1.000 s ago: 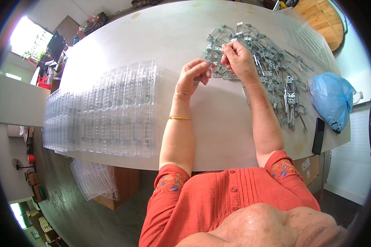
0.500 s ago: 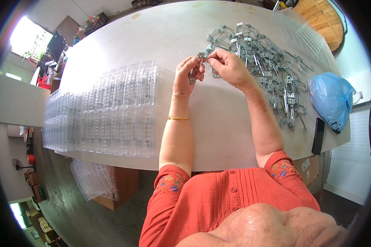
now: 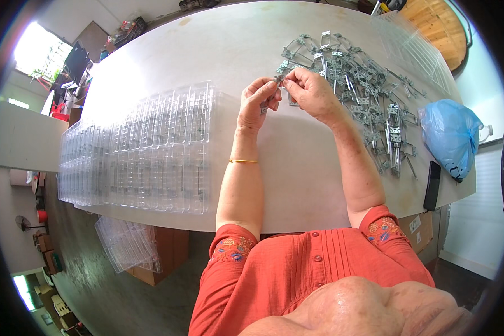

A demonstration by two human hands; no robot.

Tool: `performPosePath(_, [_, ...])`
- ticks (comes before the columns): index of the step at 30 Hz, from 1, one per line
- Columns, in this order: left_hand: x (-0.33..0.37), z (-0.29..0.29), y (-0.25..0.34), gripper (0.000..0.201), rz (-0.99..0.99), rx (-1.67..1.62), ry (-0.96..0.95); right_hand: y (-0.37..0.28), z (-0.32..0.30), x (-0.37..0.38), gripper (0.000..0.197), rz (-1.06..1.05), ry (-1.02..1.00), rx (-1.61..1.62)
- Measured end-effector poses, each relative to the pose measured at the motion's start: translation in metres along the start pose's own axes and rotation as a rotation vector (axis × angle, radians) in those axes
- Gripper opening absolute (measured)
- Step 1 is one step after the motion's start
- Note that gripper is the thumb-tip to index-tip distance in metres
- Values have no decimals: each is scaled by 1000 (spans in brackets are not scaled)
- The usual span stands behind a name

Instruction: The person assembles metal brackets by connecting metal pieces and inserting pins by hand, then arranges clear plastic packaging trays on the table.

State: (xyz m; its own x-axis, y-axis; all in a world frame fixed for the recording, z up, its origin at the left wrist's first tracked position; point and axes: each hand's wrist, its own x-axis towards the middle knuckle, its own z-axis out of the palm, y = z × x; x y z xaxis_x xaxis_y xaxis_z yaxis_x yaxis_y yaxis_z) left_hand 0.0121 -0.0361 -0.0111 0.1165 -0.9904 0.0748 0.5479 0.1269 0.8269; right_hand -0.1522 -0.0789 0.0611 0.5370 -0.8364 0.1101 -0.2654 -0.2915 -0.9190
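Note:
A small grey metal bracket part [image 3: 279, 80] is held between my two hands over the far middle of the table. My left hand [image 3: 256, 103] wraps round it, with thumb and fingers closed and much of the part hidden. The fingertips of my right hand [image 3: 311, 94] pinch its right end. Just beyond and to the right lies a tangled heap of grey metal bracket parts with rods [image 3: 347, 73], its near edge partly behind my right hand.
Clear plastic compartment trays [image 3: 145, 151] stand in stacks on the left of the table. At the right lie a blue plastic bag [image 3: 451, 134] and a black phone [image 3: 432, 186]. Another clear tray [image 3: 414, 50] is at the far right. Below the table edge is a cardboard box [image 3: 173, 249].
The metal part has turned and shifted slightly to the right between my hands. My left fingers have moved a little; my right hand stays almost in place, still pinching.

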Motion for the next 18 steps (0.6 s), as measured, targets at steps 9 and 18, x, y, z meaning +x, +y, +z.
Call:
performPosePath(9, [2, 1, -1, 23, -8, 66, -2, -5, -6, 0, 16, 87, -45, 73])
performPosePath(18, [0, 1, 1, 25, 1, 64, 2, -6, -11, -1, 16, 118, -99, 64])
